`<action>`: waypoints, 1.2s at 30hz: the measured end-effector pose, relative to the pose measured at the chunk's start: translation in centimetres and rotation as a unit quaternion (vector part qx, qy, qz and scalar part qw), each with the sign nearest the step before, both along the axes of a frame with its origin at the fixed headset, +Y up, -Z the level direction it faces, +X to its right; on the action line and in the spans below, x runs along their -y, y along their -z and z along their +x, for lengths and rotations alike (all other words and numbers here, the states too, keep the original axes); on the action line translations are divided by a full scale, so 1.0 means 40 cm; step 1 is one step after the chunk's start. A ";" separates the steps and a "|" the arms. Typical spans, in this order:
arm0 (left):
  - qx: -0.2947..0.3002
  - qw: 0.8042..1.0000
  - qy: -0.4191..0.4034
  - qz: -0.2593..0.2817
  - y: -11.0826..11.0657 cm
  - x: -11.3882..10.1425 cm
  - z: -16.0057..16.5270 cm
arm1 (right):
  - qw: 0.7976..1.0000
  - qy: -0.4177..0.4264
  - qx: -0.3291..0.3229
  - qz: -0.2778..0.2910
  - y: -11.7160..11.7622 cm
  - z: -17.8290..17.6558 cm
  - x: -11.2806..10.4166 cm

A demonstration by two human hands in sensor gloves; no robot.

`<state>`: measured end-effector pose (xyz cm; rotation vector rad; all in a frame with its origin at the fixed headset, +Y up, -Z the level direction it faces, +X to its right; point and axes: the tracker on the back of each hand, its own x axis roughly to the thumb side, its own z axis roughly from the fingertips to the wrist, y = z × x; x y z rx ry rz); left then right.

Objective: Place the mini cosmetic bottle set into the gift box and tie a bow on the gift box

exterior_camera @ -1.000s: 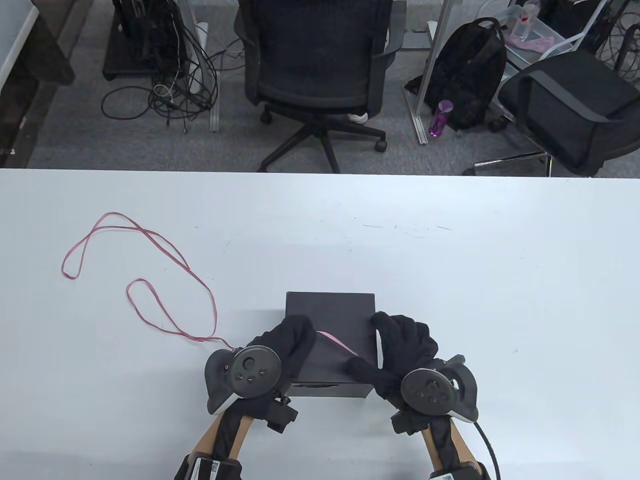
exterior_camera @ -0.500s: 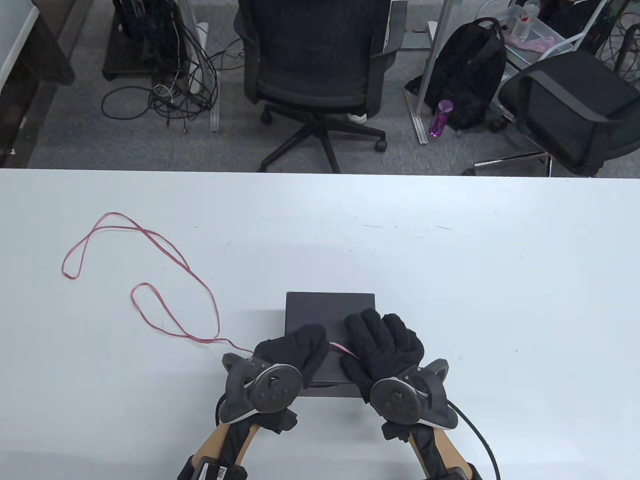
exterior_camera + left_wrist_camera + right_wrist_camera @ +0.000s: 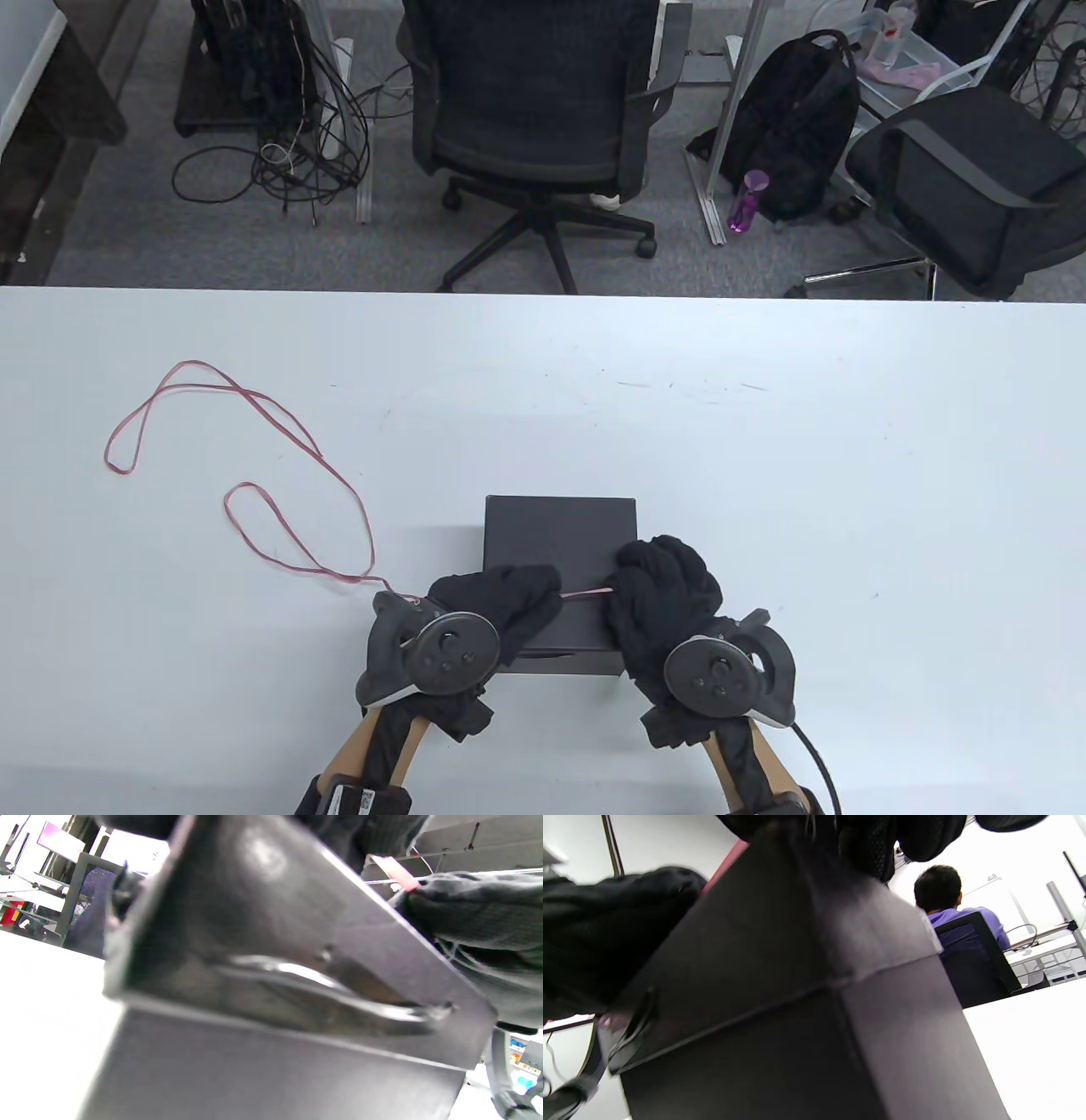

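From the table view, the closed matte black cardboard gift box (image 3: pixel 560 543) sits on the white desk (image 3: pixel 848 475) near its front edge, lid on, so the bottle set is presumably already inside, though nothing shows it. The left hand (image 3: pixel 501 598) rests on the lid's left front part with its fingers curled over the thin pink ribbon (image 3: pixel 254 509). The right hand (image 3: pixel 662 586), which half a second ago lay flat and spread on the lid, is now bunched into a curl at the right front corner, and a short pink span (image 3: pixel 585 591) runs taut between the two hands. A second ago that span lay slack and slanted across the lid. The long free tail loops away over the desk to the left, much as before.

In the left wrist view, the box front (image 3: pixel 271 993) with its glossy pull tab fills the frame; a pink ribbon piece (image 3: pixel 392 872) enters the right hand's curled fingers (image 3: pixel 475 912), so that hand pinches it.

In the right wrist view, the box corner (image 3: pixel 814 993) looms, and the ribbon (image 3: pixel 725 866) runs along the lid edge toward the left hand (image 3: pixel 606 925), which is closed around it.

In my judgement the ribbon has just been pulled straight over the lid, the start of wrapping; the bow is not yet begun.
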<state>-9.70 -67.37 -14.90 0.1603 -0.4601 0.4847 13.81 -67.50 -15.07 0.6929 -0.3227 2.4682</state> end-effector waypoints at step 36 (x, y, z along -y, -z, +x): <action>-0.086 0.995 0.008 -0.053 0.043 0.027 -0.119 | 0.966 -0.069 0.242 -0.068 0.101 0.240 0.094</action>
